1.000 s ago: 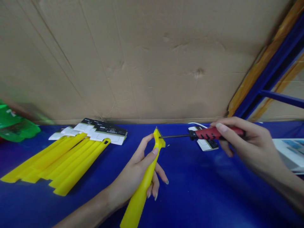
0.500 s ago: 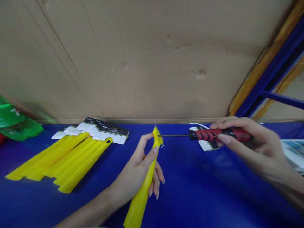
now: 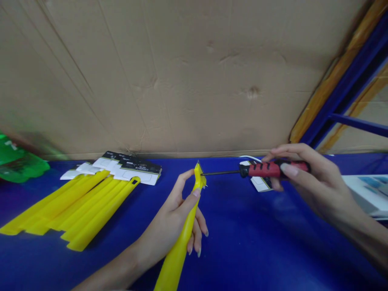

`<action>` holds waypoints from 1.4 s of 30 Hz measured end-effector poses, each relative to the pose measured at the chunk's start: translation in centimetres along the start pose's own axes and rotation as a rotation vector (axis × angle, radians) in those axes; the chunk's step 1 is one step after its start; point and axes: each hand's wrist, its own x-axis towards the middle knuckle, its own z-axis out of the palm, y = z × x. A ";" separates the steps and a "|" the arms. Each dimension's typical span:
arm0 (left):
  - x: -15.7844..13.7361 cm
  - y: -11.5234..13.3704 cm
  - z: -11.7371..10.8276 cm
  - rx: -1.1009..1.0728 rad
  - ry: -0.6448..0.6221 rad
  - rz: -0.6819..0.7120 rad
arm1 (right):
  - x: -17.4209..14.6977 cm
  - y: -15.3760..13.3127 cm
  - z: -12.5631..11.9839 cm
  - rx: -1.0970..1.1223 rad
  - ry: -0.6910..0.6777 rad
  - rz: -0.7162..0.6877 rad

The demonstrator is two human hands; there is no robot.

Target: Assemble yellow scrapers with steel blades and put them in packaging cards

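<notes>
My left hand (image 3: 182, 214) is closed around a yellow scraper (image 3: 177, 252), tilted with its head up and its handle toward me. Thumb and forefinger pinch it just below the head, where a thin blade edge shows. From the right, my right hand (image 3: 318, 182) grips a screwdriver (image 3: 266, 169) by its red and black handle. The screwdriver's shaft lies nearly level, and its tip meets the side of the scraper's head. What the tip sits in is too small to make out.
Several yellow scraper handles (image 3: 100, 202) with black and white cards (image 3: 138, 171) lie fanned out on the blue table (image 3: 242, 250) at left. A green bottle (image 3: 21, 161) is far left. Another card (image 3: 261, 184) and a white box (image 3: 366, 194) lie right, before a cardboard wall (image 3: 188, 81).
My right fingers have shifted on the screwdriver's handle, which appears turned about its length. The tip stays at the scraper's head. The whole view has moved slightly.
</notes>
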 end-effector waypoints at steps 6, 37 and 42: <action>0.0 -0.3 0.1 -0.007 0.002 -0.022 | 0.0 0.1 0.0 0.053 0.068 -0.007; 0.0 -0.8 0.3 0.003 0.004 -0.033 | 0.5 0.1 0.2 0.097 0.034 0.136; 0.1 -0.9 0.2 0.023 -0.012 -0.047 | 0.4 0.7 0.2 0.155 0.075 0.070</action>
